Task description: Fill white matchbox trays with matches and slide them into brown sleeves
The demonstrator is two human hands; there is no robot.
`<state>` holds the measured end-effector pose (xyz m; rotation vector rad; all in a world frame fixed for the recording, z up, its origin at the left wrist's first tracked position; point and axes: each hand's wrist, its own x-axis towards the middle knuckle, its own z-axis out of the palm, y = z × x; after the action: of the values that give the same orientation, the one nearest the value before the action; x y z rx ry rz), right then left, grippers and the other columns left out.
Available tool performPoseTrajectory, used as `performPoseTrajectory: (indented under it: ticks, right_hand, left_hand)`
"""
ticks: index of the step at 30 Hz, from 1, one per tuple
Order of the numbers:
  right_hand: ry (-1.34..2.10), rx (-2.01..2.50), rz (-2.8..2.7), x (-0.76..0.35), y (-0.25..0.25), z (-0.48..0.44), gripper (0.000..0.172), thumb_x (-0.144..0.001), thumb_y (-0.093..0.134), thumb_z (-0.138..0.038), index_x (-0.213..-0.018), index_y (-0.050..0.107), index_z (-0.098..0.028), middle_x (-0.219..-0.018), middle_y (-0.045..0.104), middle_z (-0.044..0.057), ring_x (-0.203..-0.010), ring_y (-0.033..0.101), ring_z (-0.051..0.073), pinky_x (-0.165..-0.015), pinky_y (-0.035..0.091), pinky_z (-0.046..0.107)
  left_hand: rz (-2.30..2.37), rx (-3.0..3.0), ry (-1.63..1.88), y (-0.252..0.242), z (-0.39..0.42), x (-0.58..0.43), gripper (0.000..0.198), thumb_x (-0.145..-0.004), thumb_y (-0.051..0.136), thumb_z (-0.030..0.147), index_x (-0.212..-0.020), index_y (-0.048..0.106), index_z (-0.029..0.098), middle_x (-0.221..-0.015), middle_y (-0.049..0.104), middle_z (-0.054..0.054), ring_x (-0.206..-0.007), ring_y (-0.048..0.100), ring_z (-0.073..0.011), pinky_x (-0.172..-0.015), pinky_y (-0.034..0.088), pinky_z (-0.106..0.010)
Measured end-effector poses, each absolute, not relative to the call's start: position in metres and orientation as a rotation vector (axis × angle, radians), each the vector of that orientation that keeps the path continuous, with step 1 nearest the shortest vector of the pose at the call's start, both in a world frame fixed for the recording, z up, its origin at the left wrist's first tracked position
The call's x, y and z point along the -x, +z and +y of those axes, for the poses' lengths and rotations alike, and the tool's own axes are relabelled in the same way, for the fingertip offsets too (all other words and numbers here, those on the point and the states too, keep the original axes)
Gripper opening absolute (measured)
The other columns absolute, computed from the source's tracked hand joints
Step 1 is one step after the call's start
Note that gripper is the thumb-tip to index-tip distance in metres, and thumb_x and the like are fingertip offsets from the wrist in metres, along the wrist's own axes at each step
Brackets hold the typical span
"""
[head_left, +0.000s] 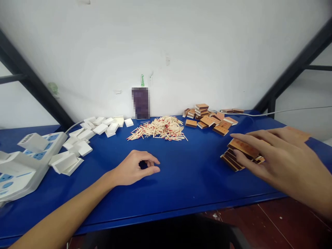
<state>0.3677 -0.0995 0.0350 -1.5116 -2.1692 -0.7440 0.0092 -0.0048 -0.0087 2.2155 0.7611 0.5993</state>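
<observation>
My left hand (136, 168) rests on the blue table (181, 180) near the middle, fingers curled into a loose pinch with nothing visible in them. My right hand (280, 157) lies over a small stack of brown matchbox sleeves (237, 155) at the right, fingers stretched across the top one and pressing on it. A heap of loose matchsticks (159, 128) lies at the back centre. Several more brown matchbox sleeves (210, 117) are scattered at the back right. Several white inner trays (88, 135) lie at the back left.
White power strips (23, 162) with blue sockets sit at the far left, a cable running behind them. A dark blurred object (140, 102) leans on the white wall. Black metal frame bars slant at both sides. A reddish floor shows below the table's front edge.
</observation>
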Motion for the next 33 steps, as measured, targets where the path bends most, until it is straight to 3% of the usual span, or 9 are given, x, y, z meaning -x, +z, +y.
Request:
performPoseTrajectory:
  ticks: [4,10,13,21,28,33]
  right_hand:
    - [-0.764,1.579,-2.252,-0.388,0.02,-0.092,0.031,-0.091,0.046,-0.043,-0.1,0.069,-0.023,-0.089,0.066,0.015,-0.091,0.06,0.042,-0.078,0.048,0.065]
    - [-0.723,1.518,-2.214,-0.39,0.015,-0.087,0.029,-0.088,0.055,-0.042,-0.11,0.066,-0.027,-0.115,0.066,0.014,-0.115,0.054,0.046,-0.086,0.046,0.066]
    - [-0.745,1.434,-2.329,-0.389,0.02,-0.082,0.03,-0.089,0.053,-0.041,-0.112,0.066,-0.026,-0.116,0.068,0.014,-0.119,0.054,0.045,-0.084,0.046,0.063]
    - [-0.627,1.448,-2.431,-0.398,0.02,-0.069,0.014,-0.087,0.056,-0.035,-0.084,0.068,-0.029,-0.089,0.072,0.008,-0.094,0.065,0.036,-0.08,0.044,0.056]
    - [-0.659,1.479,-2.367,-0.388,0.042,-0.068,0.033,-0.09,0.049,-0.049,-0.107,0.068,-0.027,-0.109,0.071,0.01,-0.105,0.063,0.036,-0.083,0.046,0.054]
    - [-0.457,1.884,-2.404,-0.379,0.073,-0.001,0.042,-0.089,0.045,-0.048,-0.114,0.067,-0.022,-0.098,0.072,0.013,-0.083,0.066,0.031,-0.068,0.048,0.044]
  left_hand:
    - [0.785,-2.297,0.582,-0.009,-0.006,-0.009,0.022,-0.091,0.06,0.036,-0.093,0.073,0.018,-0.083,0.07,-0.004,-0.071,0.065,-0.012,-0.068,0.05,-0.022]
    - [0.767,-2.358,0.543,-0.007,-0.007,-0.009,0.023,-0.094,0.056,0.034,-0.093,0.073,0.019,-0.082,0.069,-0.003,-0.073,0.063,-0.0118,-0.07,0.048,-0.022]
    - [0.761,-2.376,0.542,-0.007,-0.006,-0.01,0.023,-0.094,0.055,0.034,-0.093,0.072,0.019,-0.082,0.069,-0.003,-0.072,0.062,-0.0121,-0.07,0.047,-0.023]
    - [0.749,-2.408,0.536,-0.007,-0.006,-0.009,0.023,-0.095,0.054,0.032,-0.092,0.072,0.019,-0.082,0.068,-0.003,-0.072,0.062,-0.0126,-0.069,0.047,-0.023]
    - [0.793,-2.428,0.58,-0.007,-0.006,-0.01,0.024,-0.094,0.053,0.033,-0.094,0.072,0.019,-0.086,0.07,-0.004,-0.073,0.063,-0.0137,-0.069,0.048,-0.025]
    - [1.113,-2.718,0.694,-0.009,0.02,0.005,0.029,-0.094,0.049,0.035,-0.106,0.07,0.02,-0.104,0.069,-0.008,-0.099,0.061,-0.024,-0.093,0.046,-0.039]
